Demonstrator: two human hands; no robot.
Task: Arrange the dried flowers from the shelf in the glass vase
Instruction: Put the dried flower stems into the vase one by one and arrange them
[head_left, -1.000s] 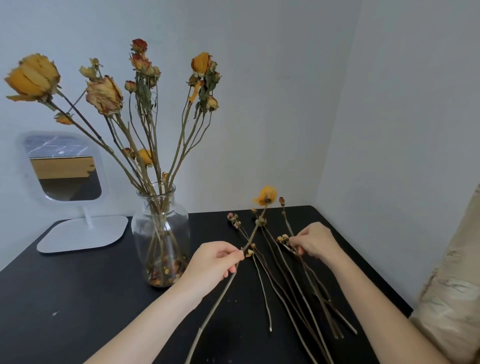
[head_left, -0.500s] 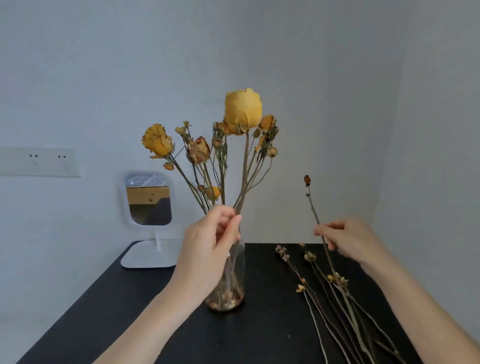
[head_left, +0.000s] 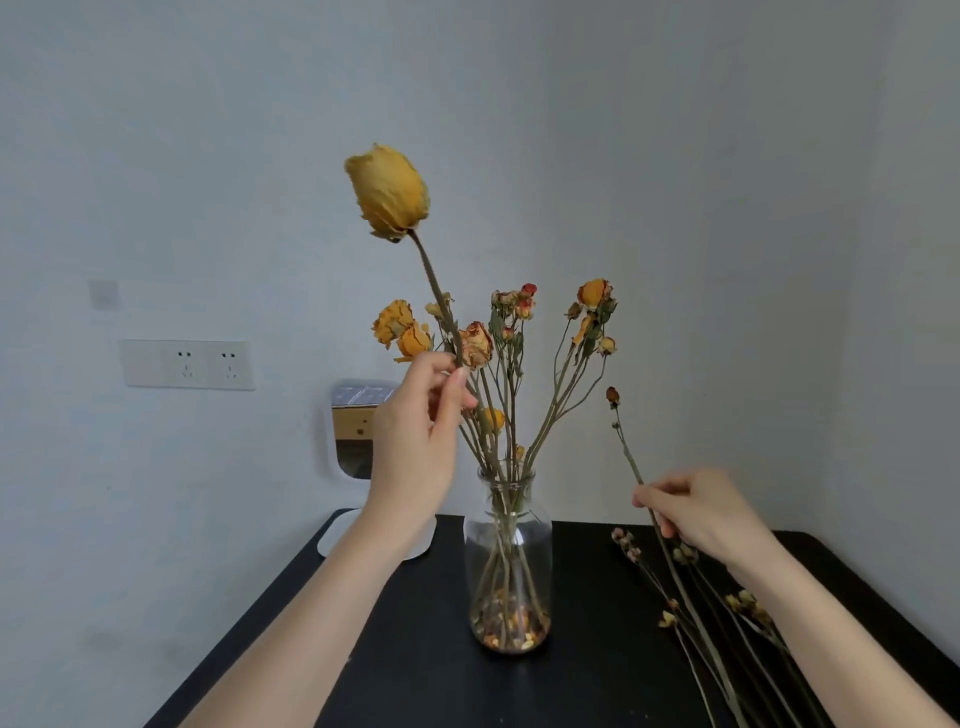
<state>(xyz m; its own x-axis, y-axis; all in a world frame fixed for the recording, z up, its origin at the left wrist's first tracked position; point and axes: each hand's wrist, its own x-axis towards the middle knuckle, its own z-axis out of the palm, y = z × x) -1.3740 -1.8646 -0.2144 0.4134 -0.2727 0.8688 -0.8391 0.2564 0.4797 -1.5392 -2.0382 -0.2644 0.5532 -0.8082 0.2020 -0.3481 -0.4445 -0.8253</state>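
**Item 1: yellow rose (head_left: 388, 193), dried.** It has a large head on a long bare stem. It is held aloft and tilted left, with the head well above the bunch (head_left: 592, 297) that stands in the vase. The left hand (head_left: 415, 452) holds it, thumb and fingertips pinched together on the stem. The lower stem is hidden behind that hand, so I cannot tell whether its foot has reached the vase mouth.

**Item 2: thin budded stem (head_left: 613, 396).** It carries one small red bud at the tip. The right hand (head_left: 711, 514) has its fingers closed on it in a light pinch. The hand sits low at the right, above the loose stems (head_left: 748, 605) lying on the table (head_left: 415, 649).

**Item 3: glass vase (head_left: 509, 551).** It stands upright on the table between the two hands. The narrow neck is crowded with stems, and petal litter lies at the bottom.

**Item 4: mirror (head_left: 356, 447).** It stands behind the left hand.

**Handling note (my judgement).**
- The step in hand looks to be seating the yellow rose.
- Find a gap at the neck first, then lower the stem along its own line rather than pushing it across its neighbours.
- Dried stems probably snap and the heads probably shed, so the pinch should be light and nothing forced.
- The big head will likely lean, so let the stem settle against the rim.
- Neither hand steadies the vase, so a sideways nudge could rock it.
- The budded stem can wait its turn.
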